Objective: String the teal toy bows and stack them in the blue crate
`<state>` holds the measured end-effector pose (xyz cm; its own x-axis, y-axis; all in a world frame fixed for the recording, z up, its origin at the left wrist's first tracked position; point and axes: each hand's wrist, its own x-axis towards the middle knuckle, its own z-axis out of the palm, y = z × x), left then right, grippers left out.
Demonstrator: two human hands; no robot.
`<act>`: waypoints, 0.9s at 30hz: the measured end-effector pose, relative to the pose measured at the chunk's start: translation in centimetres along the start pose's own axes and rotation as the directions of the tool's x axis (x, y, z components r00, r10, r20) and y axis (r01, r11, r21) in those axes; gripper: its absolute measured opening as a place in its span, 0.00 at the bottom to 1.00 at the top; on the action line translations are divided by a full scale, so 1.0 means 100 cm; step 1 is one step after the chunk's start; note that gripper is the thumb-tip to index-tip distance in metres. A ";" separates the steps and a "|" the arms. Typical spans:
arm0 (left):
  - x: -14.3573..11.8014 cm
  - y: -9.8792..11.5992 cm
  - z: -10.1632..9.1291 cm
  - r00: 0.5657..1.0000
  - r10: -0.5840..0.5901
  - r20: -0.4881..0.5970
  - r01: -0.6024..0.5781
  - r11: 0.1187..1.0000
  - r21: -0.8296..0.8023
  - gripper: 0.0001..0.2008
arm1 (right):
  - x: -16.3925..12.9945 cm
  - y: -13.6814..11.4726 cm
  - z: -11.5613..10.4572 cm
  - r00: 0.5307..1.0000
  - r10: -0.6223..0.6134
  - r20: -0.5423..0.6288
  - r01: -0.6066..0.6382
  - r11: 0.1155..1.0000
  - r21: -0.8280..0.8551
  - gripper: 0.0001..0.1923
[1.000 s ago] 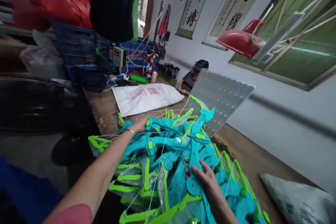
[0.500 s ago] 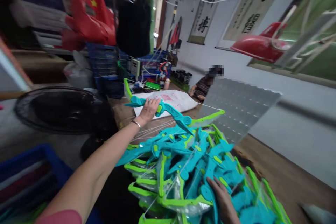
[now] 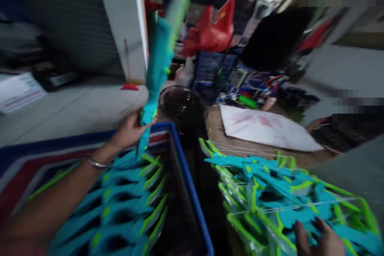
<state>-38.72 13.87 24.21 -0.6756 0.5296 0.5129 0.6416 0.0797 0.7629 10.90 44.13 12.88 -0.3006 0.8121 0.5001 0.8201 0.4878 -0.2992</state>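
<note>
At the far left our left hand (image 3: pixel 127 132) is closed around the middle of a turquoise plastic toy bow with lime-green tips (image 3: pixel 157 62). We hold it almost upright, one limb pointing up and blurred, the lower end just over the blue plastic crate (image 3: pixel 192 192). It seems we grip it at the handle because this is the thickest part and keeps the thin white string away from the fingers. On the wrist we wear a thin silver bracelet (image 3: pixel 96 163).

Inside the crate lie more bows of the same kind, a row of turquoise and green toy bows (image 3: pixel 126 204), side by side and all turned the same way, probably so that they take little room and the strings do not tangle.

To the right of the crate, a loose heap of turquoise and green toy bows (image 3: pixel 279 192) rests on the brown wooden tabletop (image 3: pixel 214 122), some in clear plastic bags, crossing each other without order. Our right hand (image 3: pixel 319 240) lies flat and open on the near edge of this heap, the fingers spread; it grips nothing.

Farther on the tabletop lies a white woven sack with red print (image 3: pixel 264 128), and beside the crate stands a black round fan guard (image 3: pixel 180 106). The room behind is a crowded workshop with blue baskets, red flags (image 3: pixel 216 28) and a grey concrete floor (image 3: pixel 69 108) at the left.
</note>
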 end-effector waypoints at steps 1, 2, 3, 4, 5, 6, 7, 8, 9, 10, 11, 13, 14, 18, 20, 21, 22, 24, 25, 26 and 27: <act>-0.024 -0.006 -0.028 0.993 -0.110 -0.050 0.105 0.989 -0.105 0.21 | -0.007 -0.047 -0.004 0.994 -0.109 0.026 0.106 0.989 0.103 0.36; -0.048 -0.012 -0.051 0.975 -0.205 -0.086 0.184 0.962 -0.202 0.22 | -0.018 -0.099 -0.007 0.959 -0.281 0.033 0.266 0.936 0.232 0.29; -0.073 -0.017 -0.070 0.955 -0.275 -0.112 0.236 0.932 -0.273 0.23 | -0.032 -0.152 -0.007 0.898 -0.438 0.034 0.397 0.842 0.364 0.22; -0.098 -0.023 -0.084 0.935 -0.328 -0.137 0.271 0.907 -0.323 0.24 | -0.049 -0.206 -0.006 0.827 -0.560 0.057 0.465 0.737 0.491 0.17; -0.124 -0.028 -0.093 0.912 -0.379 -0.159 0.306 0.884 -0.354 0.25 | -0.069 -0.258 -0.003 0.719 -0.688 0.098 0.500 0.610 0.615 0.15; -0.150 -0.033 -0.099 0.884 -0.433 -0.177 0.349 0.862 -0.367 0.25 | -0.090 -0.306 0.002 0.625 -0.777 0.071 0.515 0.479 0.711 0.17; -0.175 -0.039 -0.102 0.852 -0.488 -0.192 0.401 0.842 -0.362 0.26 | -0.112 -0.349 0.008 0.536 -0.843 0.048 0.511 0.369 0.776 0.21; -0.201 -0.044 -0.103 0.818 -0.541 -0.197 0.460 0.820 -0.340 0.26 | -0.134 -0.387 0.016 0.448 -0.893 0.046 0.504 0.295 0.812 0.26; -0.226 -0.049 -0.102 0.784 -0.591 -0.191 0.522 0.794 -0.310 0.27 | -0.155 -0.418 0.026 0.365 -0.928 0.072 0.494 0.259 0.830 0.29; -0.250 -0.054 -0.101 0.748 -0.638 -0.182 0.582 0.763 -0.280 0.28 | -0.176 -0.443 0.037 0.281 -0.950 0.135 0.473 0.259 0.842 0.32; -0.273 -0.059 -0.099 0.713 -0.681 -0.168 0.637 0.729 -0.252 0.29 | -0.195 -0.460 0.049 0.187 -0.957 0.221 0.446 0.283 0.849 0.32; -0.317 -0.065 -0.100 0.633 -0.764 -0.125 0.735 0.644 -0.214 0.30 | -0.230 -0.476 0.075 -0.015 -0.921 0.389 0.400 0.351 0.847 0.32; -0.337 -0.066 -0.103 0.591 -0.802 -0.083 0.778 0.595 -0.202 0.31 | -0.245 -0.476 0.088 -0.104 -0.886 0.451 0.403 0.377 0.834 0.30; -0.407 -0.056 -0.133 0.429 -0.873 0.231 0.903 0.409 -0.132 0.26 | -0.294 -0.441 0.135 -0.263 -0.753 0.603 0.523 0.414 0.745 0.19; -0.428 -0.051 -0.151 0.376 -0.844 0.383 0.922 0.381 -0.066 0.22 | -0.315 -0.417 0.151 -0.299 -0.700 0.649 0.550 0.429 0.716 0.14; -0.433 -0.051 -0.157 0.369 -0.824 0.429 0.911 0.411 0.007 0.21 | -0.326 -0.406 0.156 -0.323 -0.676 0.662 0.558 0.429 0.710 0.12; -0.437 -0.054 -0.160 0.372 -0.808 0.457 0.882 0.461 0.095 0.20 | -0.336 -0.396 0.161 -0.347 -0.656 0.670 0.563 0.425 0.709 0.12; -0.438 -0.068 -0.158 0.395 -0.785 0.478 0.777 0.563 0.282 0.18 | -0.357 -0.383 0.167 -0.381 -0.627 0.679 0.572 0.417 0.707 0.11; -0.437 -0.078 -0.152 0.404 -0.778 0.481 0.722 0.594 0.355 0.17 | -0.366 -0.378 0.170 -0.386 -0.616 0.686 0.580 0.416 0.700 0.11; -0.437 -0.090 -0.144 0.406 -0.777 0.481 0.684 0.608 0.403 0.17 | -0.375 -0.375 0.173 -0.384 -0.606 0.697 0.591 0.418 0.690 0.11; -0.438 -0.103 -0.135 0.400 -0.779 0.484 0.658 0.611 0.440 0.17 | -0.382 -0.373 0.176 -0.375 -0.598 0.709 0.604 0.422 0.676 0.12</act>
<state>-20.65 -21.48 -0.79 -0.5939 0.5583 -0.5793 0.1079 0.7689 0.6303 -16.75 0.54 -9.39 -0.7224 -0.3694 -0.5846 -0.1650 0.9130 -0.3731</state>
